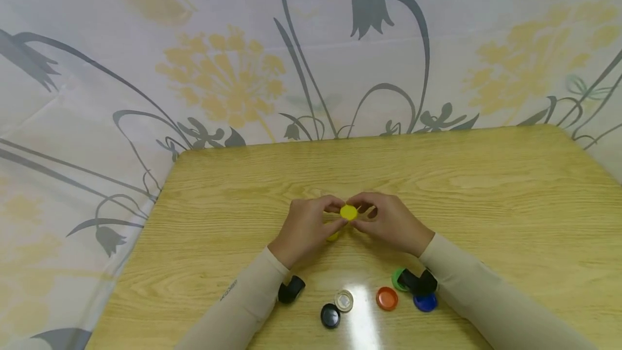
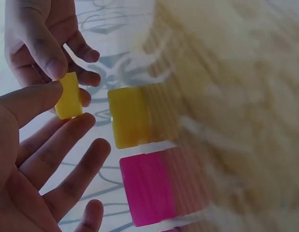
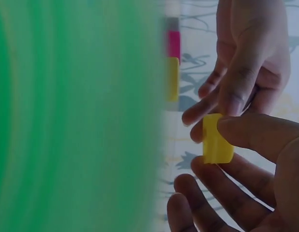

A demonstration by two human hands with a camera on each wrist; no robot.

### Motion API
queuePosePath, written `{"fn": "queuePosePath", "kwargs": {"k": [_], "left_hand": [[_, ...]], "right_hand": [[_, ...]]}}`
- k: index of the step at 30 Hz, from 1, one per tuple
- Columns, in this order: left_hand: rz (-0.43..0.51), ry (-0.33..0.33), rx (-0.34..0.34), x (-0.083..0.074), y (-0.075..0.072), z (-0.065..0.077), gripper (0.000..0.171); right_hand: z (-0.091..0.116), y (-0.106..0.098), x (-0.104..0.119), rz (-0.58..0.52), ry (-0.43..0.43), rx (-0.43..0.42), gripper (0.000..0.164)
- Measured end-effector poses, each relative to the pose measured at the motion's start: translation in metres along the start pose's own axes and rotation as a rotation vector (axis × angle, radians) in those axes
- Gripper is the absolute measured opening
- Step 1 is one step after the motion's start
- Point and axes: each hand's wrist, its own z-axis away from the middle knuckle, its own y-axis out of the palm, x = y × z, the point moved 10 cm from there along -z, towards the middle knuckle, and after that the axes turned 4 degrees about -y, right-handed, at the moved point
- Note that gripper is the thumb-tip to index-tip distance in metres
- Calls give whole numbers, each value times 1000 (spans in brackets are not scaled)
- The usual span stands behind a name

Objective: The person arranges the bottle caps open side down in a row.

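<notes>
Between both hands, above the wooden table (image 1: 233,188), is a small yellow round tub (image 1: 349,212), short and seen from its side in the wrist views. My left hand (image 1: 306,226) pinches it from the left between thumb and fingertips. From the other side the right hand (image 1: 391,223) pinches it the same way, its other fingers spread loosely. A second yellow tub (image 2: 129,117) stands on the table beside the left hand, mostly covered by that hand in the head view. Next to it in the left wrist view is a pink tub (image 2: 147,188).
Nearer me lie round shallow pieces like lids: black (image 1: 330,316), cream (image 1: 344,301), red (image 1: 387,298), green (image 1: 398,280) and blue (image 1: 425,302). Black wrist devices (image 1: 291,289) hang below the forearms. A flower-printed cloth (image 1: 316,58) stands behind the table.
</notes>
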Motion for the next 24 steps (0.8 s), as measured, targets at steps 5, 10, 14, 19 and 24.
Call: {"fn": "queuePosePath", "kwargs": {"k": [5, 10, 14, 19, 24], "left_hand": [[1, -29, 57, 3, 9, 2, 29], [-23, -43, 111, 4, 17, 3, 27], [-33, -53, 137, 6, 19, 4, 27], [-36, -66, 145, 7, 20, 5, 27], [-55, -79, 148, 8, 21, 5, 29]], "right_hand": [[2, 6, -4, 10, 26, 58, 29], [5, 10, -7, 5, 35, 103, 26], [5, 14, -9, 6, 47, 124, 27], [5, 18, -14, 2, 91, 141, 27], [5, 20, -17, -7, 117, 148, 27]]}}
